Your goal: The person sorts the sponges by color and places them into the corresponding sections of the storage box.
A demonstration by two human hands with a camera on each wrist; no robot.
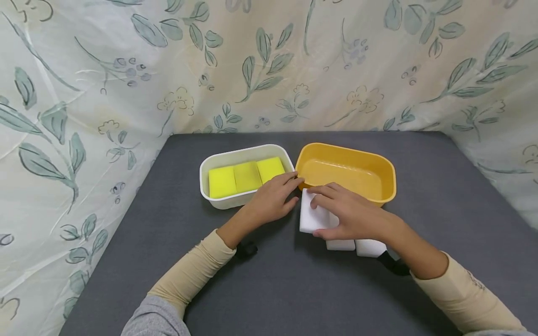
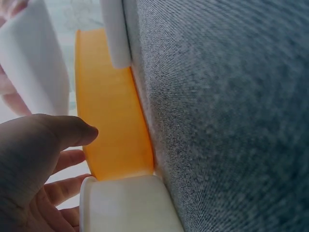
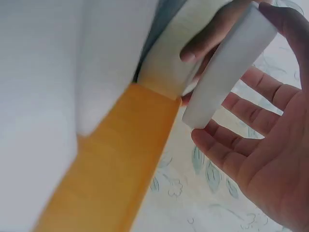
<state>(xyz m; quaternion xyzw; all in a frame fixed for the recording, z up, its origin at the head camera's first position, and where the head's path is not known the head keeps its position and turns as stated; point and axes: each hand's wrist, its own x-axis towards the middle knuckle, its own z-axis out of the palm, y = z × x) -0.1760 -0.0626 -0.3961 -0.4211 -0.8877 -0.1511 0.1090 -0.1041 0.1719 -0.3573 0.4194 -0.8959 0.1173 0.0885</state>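
Note:
My right hand (image 1: 350, 212) pinches a white sponge block (image 1: 313, 212) between thumb and fingertips, raised in front of the yellow-orange tub (image 1: 391, 182). In the right wrist view the block (image 3: 231, 67) is gripped at its two ends. My left hand (image 1: 275, 196) lies over the right end of the white tub (image 1: 229, 201), its relaxed fingers reaching the near left corner of the yellow-orange tub. Its thumb stands apart from the fingers in the left wrist view, in front of the yellow-orange wall (image 2: 113, 111). Three yellow sponges (image 1: 247, 177) sit side by side in the white tub.
Two more white blocks, one at the left (image 1: 340, 245) and one at the right (image 1: 370, 248), lie on the dark grey tabletop (image 1: 269, 289) below my right hand, partly hidden by it. Behind the table hangs a leaf-patterned curtain (image 1: 269, 102). Both tubs stand close together.

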